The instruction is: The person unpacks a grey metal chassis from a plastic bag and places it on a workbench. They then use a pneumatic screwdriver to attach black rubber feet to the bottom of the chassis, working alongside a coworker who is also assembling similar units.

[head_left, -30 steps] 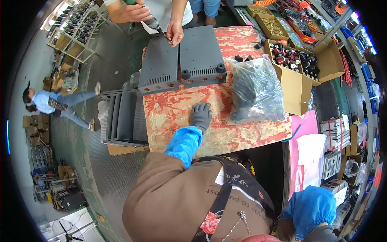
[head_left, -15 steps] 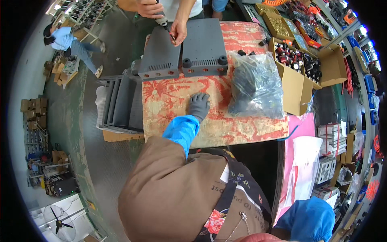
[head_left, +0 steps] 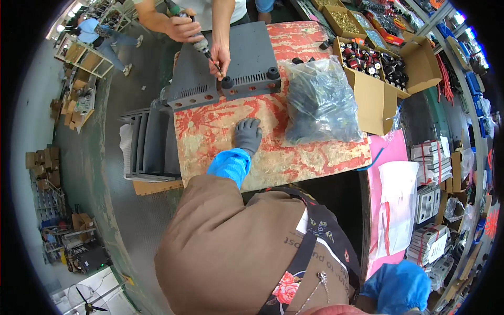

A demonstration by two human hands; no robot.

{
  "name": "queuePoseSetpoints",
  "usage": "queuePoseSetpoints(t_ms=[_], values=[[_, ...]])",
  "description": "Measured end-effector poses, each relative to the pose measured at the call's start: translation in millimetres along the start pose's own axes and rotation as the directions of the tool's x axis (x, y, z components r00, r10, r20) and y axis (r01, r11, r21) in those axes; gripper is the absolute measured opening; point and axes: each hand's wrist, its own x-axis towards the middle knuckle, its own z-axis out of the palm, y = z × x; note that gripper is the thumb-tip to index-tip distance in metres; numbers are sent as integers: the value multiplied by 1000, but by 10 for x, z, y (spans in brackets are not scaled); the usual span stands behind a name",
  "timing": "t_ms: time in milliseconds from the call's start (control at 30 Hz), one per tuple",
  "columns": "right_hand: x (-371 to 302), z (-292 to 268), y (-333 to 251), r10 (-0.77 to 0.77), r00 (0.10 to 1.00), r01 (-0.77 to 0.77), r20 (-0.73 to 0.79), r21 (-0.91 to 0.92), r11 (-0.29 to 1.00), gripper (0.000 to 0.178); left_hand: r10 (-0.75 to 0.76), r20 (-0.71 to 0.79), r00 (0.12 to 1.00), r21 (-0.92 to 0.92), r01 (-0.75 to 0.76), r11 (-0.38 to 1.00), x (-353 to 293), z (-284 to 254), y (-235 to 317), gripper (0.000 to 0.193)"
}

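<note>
Head view. My left hand [head_left: 248, 136], in a grey glove, rests palm down on the worn red-and-tan tabletop [head_left: 210, 139]. Its fingers lie extended, close together, and grip nothing. A blue oversleeve [head_left: 230, 166] covers the forearm directly behind it. My right hand is out of sight at the lower edge, behind and to the right of the left; only its blue sleeve [head_left: 401, 287] shows, so I cannot tell the state of that grip.

Ahead of my left hand, and apart from it, two dark grey sheet-metal covers lie side by side: a left cover [head_left: 188, 79] and a right cover [head_left: 253, 52]. Each has a row of vent slots and, on the flange facing me, round holes. The right cover carries a black round foot [head_left: 227, 82] at its near left corner and a second black foot [head_left: 273, 73] at its near right corner.

Beyond the covers, a co-worker's hand [head_left: 182, 29] holds a power screwdriver [head_left: 201, 45], pointed down. The co-worker's other hand [head_left: 221, 56] is at the driver tip, just beside the nearer-left foot.

Right of my left hand stands a filled clear plastic bag [head_left: 323, 102]; past it is an open cardboard box [head_left: 374, 102] of small black and red parts. Left of my hand, off the tabletop, dark panels [head_left: 152, 144] stand in a row.
</note>
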Motion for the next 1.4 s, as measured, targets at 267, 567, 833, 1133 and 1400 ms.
queuePoseSetpoints(t_ms=[267,567,833,1133,1400], values=[[-1028,141,-131,523,785,-420,332,-335,843,34,31,-20,999,-46,-32,998,99,-48,68,33],[-1242,399,-351,718,578,-685,387,-247,685,33,29,-18,999,-61,-30,998,94,-75,52,34],[-1232,599,-477,692,584,-706,424,-153,691,29,20,-8,1000,-72,-21,997,102,-66,30,34],[-1266,710,-477,689,562,-737,457,-101,668,30,9,-9,1000,-97,-10,995,70,-40,2,34],[-1305,727,-462,680,555,-742,479,-85,665,25,16,-27,1000,-84,-18,996,91,-66,60,33]])
